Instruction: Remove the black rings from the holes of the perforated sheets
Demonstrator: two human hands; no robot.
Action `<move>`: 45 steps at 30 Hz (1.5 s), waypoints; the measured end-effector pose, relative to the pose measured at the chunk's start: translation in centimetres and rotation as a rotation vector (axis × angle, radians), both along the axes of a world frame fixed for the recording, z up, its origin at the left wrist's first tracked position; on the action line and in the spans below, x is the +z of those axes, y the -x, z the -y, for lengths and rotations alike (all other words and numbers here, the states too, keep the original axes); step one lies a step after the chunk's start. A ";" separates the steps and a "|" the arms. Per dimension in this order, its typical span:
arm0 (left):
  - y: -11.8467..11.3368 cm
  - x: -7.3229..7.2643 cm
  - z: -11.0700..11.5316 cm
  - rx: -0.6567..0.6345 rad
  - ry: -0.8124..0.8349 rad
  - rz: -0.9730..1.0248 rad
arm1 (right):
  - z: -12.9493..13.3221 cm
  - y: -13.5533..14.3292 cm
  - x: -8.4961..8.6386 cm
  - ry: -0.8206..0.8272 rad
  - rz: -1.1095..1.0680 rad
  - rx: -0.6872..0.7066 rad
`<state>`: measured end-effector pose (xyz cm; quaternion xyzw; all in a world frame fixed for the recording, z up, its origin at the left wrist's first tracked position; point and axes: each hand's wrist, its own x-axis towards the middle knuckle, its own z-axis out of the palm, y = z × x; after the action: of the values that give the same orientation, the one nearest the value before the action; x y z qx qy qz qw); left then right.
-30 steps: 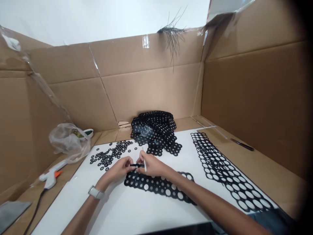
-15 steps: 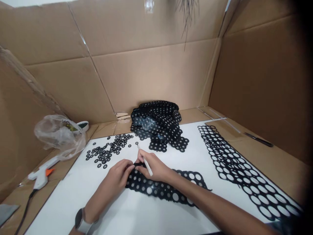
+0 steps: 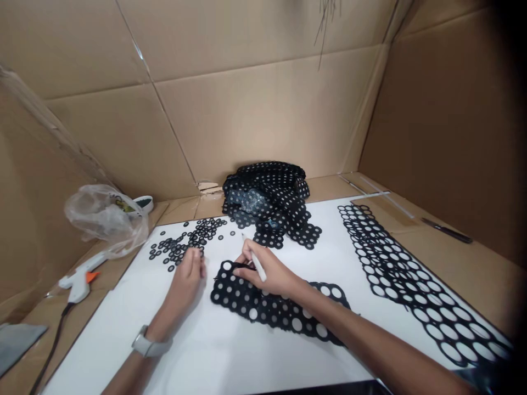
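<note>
The person's two hands are working well apart over a white flat board (image 3: 123, 340). The right hand (image 3: 269, 271) is gripping a slim white pen-like stick (image 3: 259, 267) between its fingers, while its thumb and fingertips are pressing on the far edge of a black strip of joined flat rings (image 3: 267, 314). That strip is lying across the board's middle, slanting toward the near right corner, with the right forearm passing over part of it. The left hand (image 3: 190, 266), wearing a grey watch (image 3: 148, 344) at its wrist, is resting just beside a scatter of small loose black rings (image 3: 206, 229) near the board's far left corner; its fingers are bunching together, and I cannot tell whether they are holding a ring.

At the far edge, a crumpled heap of black dotted netting (image 3: 272, 189) is lying against a brown cardboard wall (image 3: 263, 120). A black lattice of larger rings (image 3: 389, 269) is stretching along the right edge; outside that edge, a slim black-handled tool (image 3: 447, 229) is lying on cardboard. Beyond the left edge, a white glue gun with an orange trigger (image 3: 79, 285) is lying near a clear crinkled plastic bag (image 3: 105, 216).
</note>
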<state>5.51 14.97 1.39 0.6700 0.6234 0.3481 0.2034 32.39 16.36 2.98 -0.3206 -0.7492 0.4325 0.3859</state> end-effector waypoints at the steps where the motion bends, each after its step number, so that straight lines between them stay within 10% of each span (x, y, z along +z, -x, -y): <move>1: 0.9 0.0 -0.5 0.053 -0.022 -0.025 | -0.3 -0.4 -0.1 0.061 0.028 -0.016; 6: 1.5 1.3 -0.2 0.156 -0.150 -0.156 | -1.2 -2.0 -0.7 0.181 0.106 -0.023; 12: -4.6 0.8 3.5 -0.265 -0.106 -0.140 | -0.7 -1.6 -0.9 0.241 -0.032 -0.033; 24: -3.9 -0.1 1.9 -0.177 0.070 0.253 | 0.3 -0.7 -1.7 0.354 -0.199 0.035; 33: -5.1 -0.2 3.8 -0.169 -0.386 -0.485 | 0.7 0.3 -1.9 0.120 -0.123 -0.025; 45: -4.8 -0.6 3.6 -0.253 -0.229 -0.381 | 2.4 0.3 -1.4 0.002 -0.114 -0.005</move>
<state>10.31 11.36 0.80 0.8148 0.5183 0.2556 0.0468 32.07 13.94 1.53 -0.2976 -0.7249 0.4498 0.4285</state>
